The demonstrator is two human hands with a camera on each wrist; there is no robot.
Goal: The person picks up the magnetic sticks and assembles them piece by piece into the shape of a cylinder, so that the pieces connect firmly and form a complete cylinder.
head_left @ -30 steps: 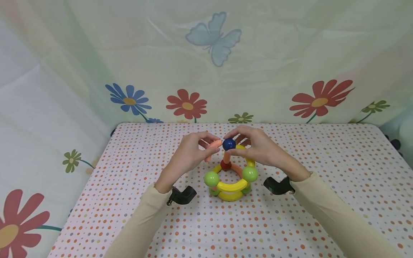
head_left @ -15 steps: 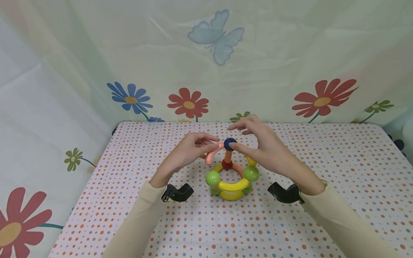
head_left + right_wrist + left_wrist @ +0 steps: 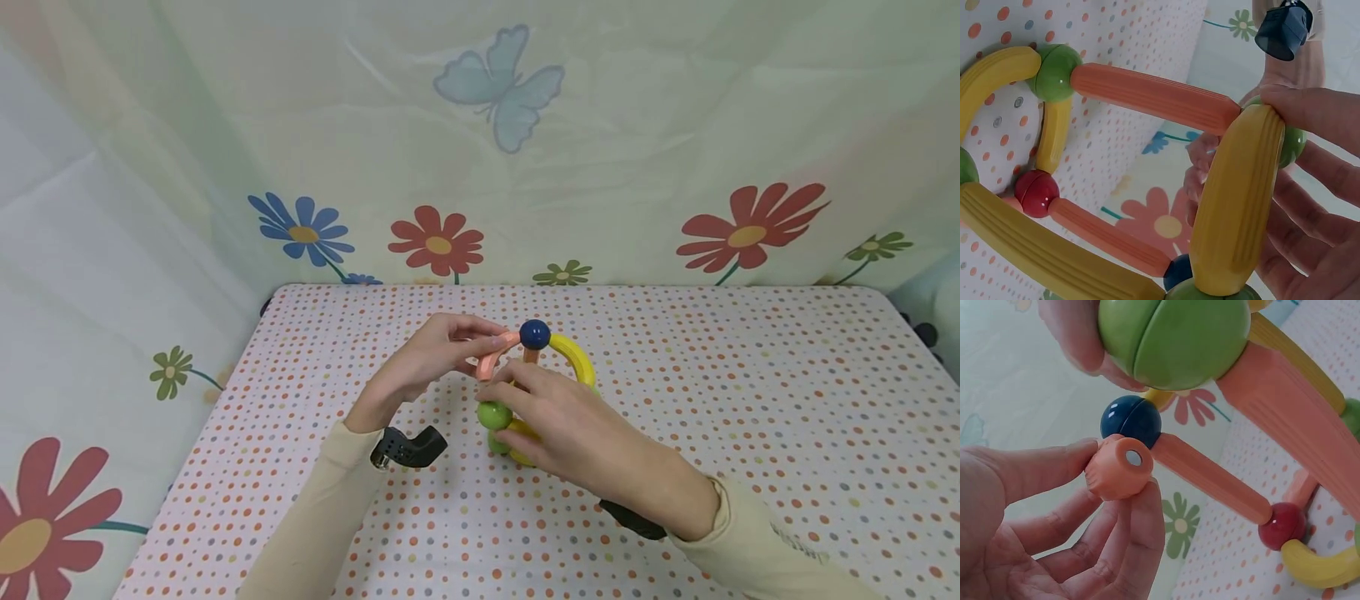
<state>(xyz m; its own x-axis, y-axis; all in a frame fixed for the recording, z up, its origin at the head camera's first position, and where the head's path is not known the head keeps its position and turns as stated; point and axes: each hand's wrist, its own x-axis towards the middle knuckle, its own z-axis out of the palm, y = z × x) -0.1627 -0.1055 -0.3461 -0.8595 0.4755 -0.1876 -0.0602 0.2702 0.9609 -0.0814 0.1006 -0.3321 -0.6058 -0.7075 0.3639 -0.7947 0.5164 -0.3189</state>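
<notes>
My left hand [image 3: 427, 358] pinches a curved orange magnetic stick [image 3: 1113, 478] between thumb and fingers. One end of that stick meets the blue ball [image 3: 535, 334] at the top of a ball-and-stick structure. Its other end shows a silver magnet and points down above the front-left green ball [image 3: 494, 414]. My right hand [image 3: 577, 429] holds that green ball with thumb and fingers and hides much of the structure in the head view. A curved yellow stick [image 3: 577, 358] runs from the blue ball to the right. A straight orange stick [image 3: 1213, 478] links the blue ball with a red ball [image 3: 1282, 525].
The structure stands on a table covered with a dotted cloth [image 3: 750, 400]. Lower down, more yellow sticks [image 3: 1054, 250] and green balls [image 3: 1057, 72] form its ring. A flowered backdrop [image 3: 622, 150] hangs behind the table's far edge.
My right hand has let go of the blue ball and moved down and left to the front-left green ball. My left hand still holds the curved orange stick against the blue ball.
</notes>
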